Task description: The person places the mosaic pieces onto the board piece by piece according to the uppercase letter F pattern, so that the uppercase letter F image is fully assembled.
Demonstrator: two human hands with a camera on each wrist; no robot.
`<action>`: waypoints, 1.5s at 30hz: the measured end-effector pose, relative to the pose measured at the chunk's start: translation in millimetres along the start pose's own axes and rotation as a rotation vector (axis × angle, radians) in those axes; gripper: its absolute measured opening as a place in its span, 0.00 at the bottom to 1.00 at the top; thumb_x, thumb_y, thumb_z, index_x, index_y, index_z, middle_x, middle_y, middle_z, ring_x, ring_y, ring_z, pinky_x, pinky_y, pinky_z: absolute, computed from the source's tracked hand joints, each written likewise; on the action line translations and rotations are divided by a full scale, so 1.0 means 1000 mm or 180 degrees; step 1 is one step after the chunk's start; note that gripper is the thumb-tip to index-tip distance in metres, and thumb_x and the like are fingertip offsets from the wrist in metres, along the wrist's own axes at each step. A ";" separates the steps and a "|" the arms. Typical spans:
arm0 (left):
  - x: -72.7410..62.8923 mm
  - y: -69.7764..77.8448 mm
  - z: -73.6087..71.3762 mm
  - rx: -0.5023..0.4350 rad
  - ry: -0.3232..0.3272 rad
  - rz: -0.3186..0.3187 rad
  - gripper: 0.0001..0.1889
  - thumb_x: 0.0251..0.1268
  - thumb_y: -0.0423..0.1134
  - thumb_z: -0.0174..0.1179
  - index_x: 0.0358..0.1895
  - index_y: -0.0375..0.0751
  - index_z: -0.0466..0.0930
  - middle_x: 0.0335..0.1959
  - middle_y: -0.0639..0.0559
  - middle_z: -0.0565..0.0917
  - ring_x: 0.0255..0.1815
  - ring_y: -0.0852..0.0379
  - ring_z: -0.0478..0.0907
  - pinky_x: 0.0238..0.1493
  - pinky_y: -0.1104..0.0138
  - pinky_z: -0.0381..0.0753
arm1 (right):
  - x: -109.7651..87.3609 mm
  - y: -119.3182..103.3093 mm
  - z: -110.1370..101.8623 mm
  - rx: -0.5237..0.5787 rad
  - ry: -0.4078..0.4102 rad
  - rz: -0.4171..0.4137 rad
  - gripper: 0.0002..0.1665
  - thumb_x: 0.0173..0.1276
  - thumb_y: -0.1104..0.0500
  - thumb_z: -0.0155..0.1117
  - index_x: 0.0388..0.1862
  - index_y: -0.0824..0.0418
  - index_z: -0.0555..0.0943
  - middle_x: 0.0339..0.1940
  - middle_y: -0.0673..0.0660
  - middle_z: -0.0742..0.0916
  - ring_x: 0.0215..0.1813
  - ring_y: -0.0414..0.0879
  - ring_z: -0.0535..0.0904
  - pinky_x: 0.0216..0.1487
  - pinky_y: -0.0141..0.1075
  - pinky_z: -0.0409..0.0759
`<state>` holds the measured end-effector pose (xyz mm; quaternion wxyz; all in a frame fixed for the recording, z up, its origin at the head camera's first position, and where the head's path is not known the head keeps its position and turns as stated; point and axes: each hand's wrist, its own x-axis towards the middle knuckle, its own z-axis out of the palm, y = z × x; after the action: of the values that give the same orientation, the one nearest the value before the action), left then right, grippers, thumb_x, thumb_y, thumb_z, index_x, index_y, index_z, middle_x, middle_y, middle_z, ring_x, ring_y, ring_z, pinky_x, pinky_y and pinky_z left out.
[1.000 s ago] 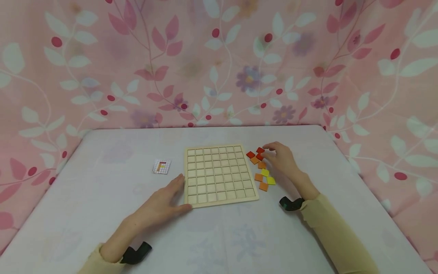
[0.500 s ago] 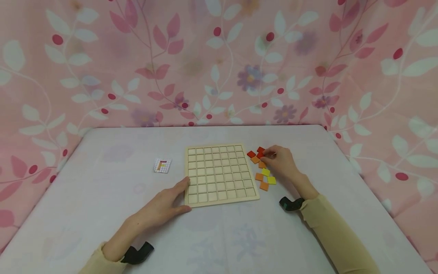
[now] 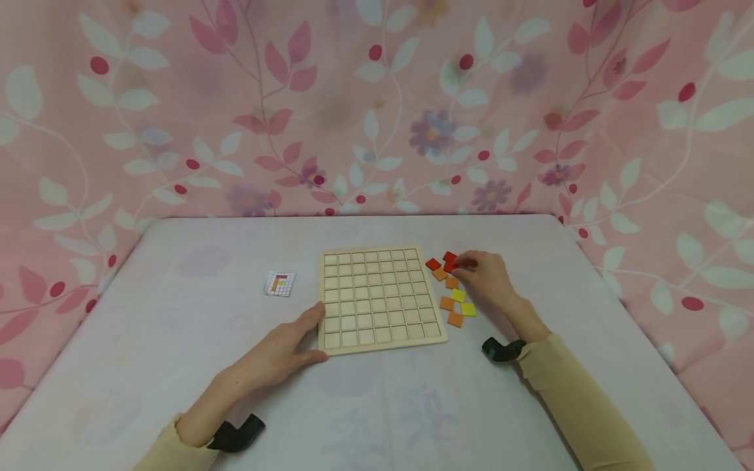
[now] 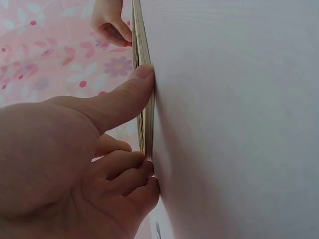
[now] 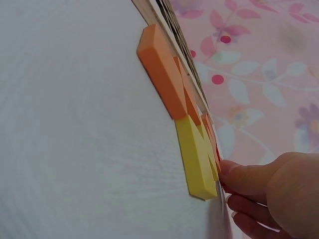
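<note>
My left hand [image 3: 273,356] steadies the near left corner of a wooden grid board [image 3: 366,297], thumb at the front edge and fingers along the left side. In the left wrist view the thumb [image 4: 134,87] presses that edge, with the fingertips lower down. Beyond the board's right side, my right hand [image 3: 485,278] pinches at a red square tile [image 3: 449,267], which the fingertips partly cover. Another red tile [image 3: 450,256] lies just behind it. Nearer me are orange tiles [image 3: 447,303] and yellow tiles [image 3: 468,309], seen edge-on in the right wrist view.
A small pattern card [image 3: 279,284] printed with a coloured grid lies left of the board. A white cloth [image 3: 377,418] covers the table, and a pink floral curtain [image 3: 330,104] hangs behind it.
My right thumb and fingertips have drawn together and come in at the red tile. The left fingers have shifted slightly along the board's left rim.
</note>
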<state>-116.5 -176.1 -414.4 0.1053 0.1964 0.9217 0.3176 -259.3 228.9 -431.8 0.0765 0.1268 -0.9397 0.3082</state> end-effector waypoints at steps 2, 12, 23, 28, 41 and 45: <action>0.000 0.000 0.000 0.0007 -0.0010 -0.0008 0.46 0.65 0.45 0.67 0.79 0.34 0.50 0.80 0.40 0.56 0.79 0.43 0.54 0.76 0.49 0.59 | 0.000 0.001 0.000 0.0019 -0.0011 0.0012 0.11 0.65 0.62 0.72 0.46 0.65 0.86 0.43 0.61 0.89 0.48 0.55 0.83 0.55 0.51 0.81; 0.000 -0.002 0.000 0.0024 -0.0023 -0.0014 0.46 0.65 0.45 0.67 0.79 0.34 0.51 0.79 0.39 0.57 0.79 0.43 0.55 0.75 0.49 0.60 | 0.001 -0.006 -0.005 0.0320 -0.0057 0.0119 0.13 0.67 0.59 0.70 0.48 0.63 0.85 0.45 0.60 0.88 0.49 0.54 0.81 0.55 0.50 0.80; 0.002 -0.003 -0.002 -0.0009 -0.0024 -0.0084 0.47 0.63 0.47 0.69 0.79 0.36 0.53 0.79 0.42 0.58 0.79 0.45 0.57 0.75 0.49 0.62 | 0.021 -0.040 0.008 0.0463 -0.0124 -0.0247 0.14 0.65 0.60 0.72 0.47 0.64 0.86 0.44 0.61 0.90 0.45 0.54 0.84 0.52 0.48 0.82; 0.002 -0.004 -0.003 -0.0015 -0.0013 -0.0113 0.47 0.63 0.49 0.69 0.79 0.38 0.54 0.78 0.44 0.60 0.78 0.45 0.58 0.74 0.48 0.63 | 0.028 -0.055 0.016 0.0502 -0.0234 -0.0281 0.12 0.66 0.59 0.72 0.46 0.62 0.86 0.43 0.58 0.90 0.48 0.54 0.85 0.53 0.48 0.82; 0.002 -0.006 -0.003 -0.0027 0.0048 -0.0243 0.49 0.60 0.51 0.70 0.79 0.41 0.54 0.77 0.44 0.63 0.78 0.45 0.59 0.73 0.47 0.64 | 0.045 -0.085 0.039 0.0692 -0.0304 -0.0550 0.12 0.65 0.61 0.72 0.45 0.65 0.86 0.42 0.59 0.90 0.48 0.53 0.85 0.52 0.45 0.83; 0.002 -0.006 -0.002 -0.0038 0.0047 -0.0234 0.49 0.60 0.51 0.71 0.80 0.41 0.53 0.77 0.44 0.62 0.78 0.45 0.59 0.73 0.47 0.64 | 0.045 -0.087 0.045 0.0739 -0.0345 -0.0475 0.11 0.65 0.61 0.72 0.45 0.64 0.86 0.42 0.58 0.90 0.47 0.52 0.85 0.52 0.44 0.82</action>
<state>-121.0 -181.0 -416.8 0.1112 0.1595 0.9271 0.3205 -280.2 125.6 -408.5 0.0332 0.2208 -0.8885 0.4009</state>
